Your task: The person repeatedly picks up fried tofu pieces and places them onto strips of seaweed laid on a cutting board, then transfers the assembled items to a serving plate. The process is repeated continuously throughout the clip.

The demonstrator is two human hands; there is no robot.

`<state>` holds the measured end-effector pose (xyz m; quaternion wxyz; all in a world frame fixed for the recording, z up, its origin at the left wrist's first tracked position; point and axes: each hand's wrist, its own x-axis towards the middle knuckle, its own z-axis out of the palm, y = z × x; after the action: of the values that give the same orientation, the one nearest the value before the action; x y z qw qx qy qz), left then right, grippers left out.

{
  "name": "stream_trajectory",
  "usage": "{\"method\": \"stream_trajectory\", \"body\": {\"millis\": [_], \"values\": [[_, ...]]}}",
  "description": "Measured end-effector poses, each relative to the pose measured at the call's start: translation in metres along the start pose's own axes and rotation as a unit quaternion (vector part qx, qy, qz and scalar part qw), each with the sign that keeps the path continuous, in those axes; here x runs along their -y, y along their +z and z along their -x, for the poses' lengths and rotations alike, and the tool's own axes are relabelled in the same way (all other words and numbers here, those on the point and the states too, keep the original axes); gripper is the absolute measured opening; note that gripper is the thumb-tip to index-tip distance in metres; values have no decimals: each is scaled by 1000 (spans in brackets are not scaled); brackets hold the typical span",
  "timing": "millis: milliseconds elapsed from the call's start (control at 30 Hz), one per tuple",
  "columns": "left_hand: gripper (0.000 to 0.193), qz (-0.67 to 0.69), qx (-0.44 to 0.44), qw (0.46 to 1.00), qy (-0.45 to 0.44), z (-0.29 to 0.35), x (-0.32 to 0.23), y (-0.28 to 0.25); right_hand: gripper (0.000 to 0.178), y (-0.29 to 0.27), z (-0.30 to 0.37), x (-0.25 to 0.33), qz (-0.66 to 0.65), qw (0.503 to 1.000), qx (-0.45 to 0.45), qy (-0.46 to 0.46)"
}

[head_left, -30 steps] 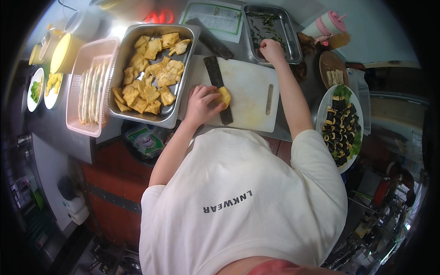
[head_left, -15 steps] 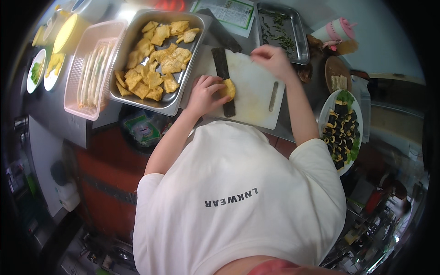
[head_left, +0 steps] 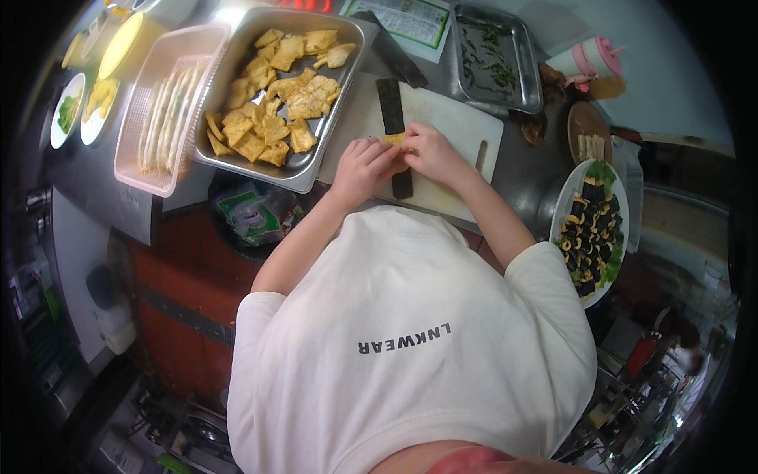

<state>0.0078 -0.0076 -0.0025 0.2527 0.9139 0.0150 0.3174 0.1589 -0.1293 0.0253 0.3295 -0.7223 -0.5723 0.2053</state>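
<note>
A dark strip of seaweed [head_left: 390,103] lies lengthwise on the white cutting board [head_left: 454,126]. Across its middle sits a yellow piece of what looks like fried tofu [head_left: 394,138], mostly covered by my fingers. My left hand [head_left: 363,167] closes on the piece from the left, fingers curled. From the right, my right hand [head_left: 433,154] pinches the same piece, its fingertips meeting those of the left. Anything tucked inside the piece is hidden. Left of the board, a steel tray [head_left: 304,180] holds several more yellow pieces.
More dark strips [head_left: 392,49] lie beyond the board. Further right are a steel tray with green strips [head_left: 527,49], a pink-and-white cup [head_left: 584,59] and a brown round board [head_left: 579,126]. An oval plate [head_left: 557,217] bears dark-wrapped rolls. A pink basket [head_left: 126,162] stands far left.
My right hand has come down and left from the board's far right edge to the yellow piece. My left hand stays on it, fingers now closer together.
</note>
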Motion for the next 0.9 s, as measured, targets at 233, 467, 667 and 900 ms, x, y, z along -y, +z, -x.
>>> {"method": "stream_trajectory", "body": {"millis": [233, 467, 667, 900], "values": [[19, 24, 31, 999, -20, 2, -3, -1, 15, 10, 22, -19, -116, 990, -56, 50], [15, 45, 40, 998, -21, 0, 0, -3, 28, 11, 31, -13, -113, 988, -104, 22], [19, 60, 43, 997, -24, -1, 4, -4, 25, -3, 56, 6, -81, 996, -1, 41], [24, 97, 82, 992, -19, -5, 10, -10, 21, 11, 60, 4, -7, 999, -14, -42]]}}
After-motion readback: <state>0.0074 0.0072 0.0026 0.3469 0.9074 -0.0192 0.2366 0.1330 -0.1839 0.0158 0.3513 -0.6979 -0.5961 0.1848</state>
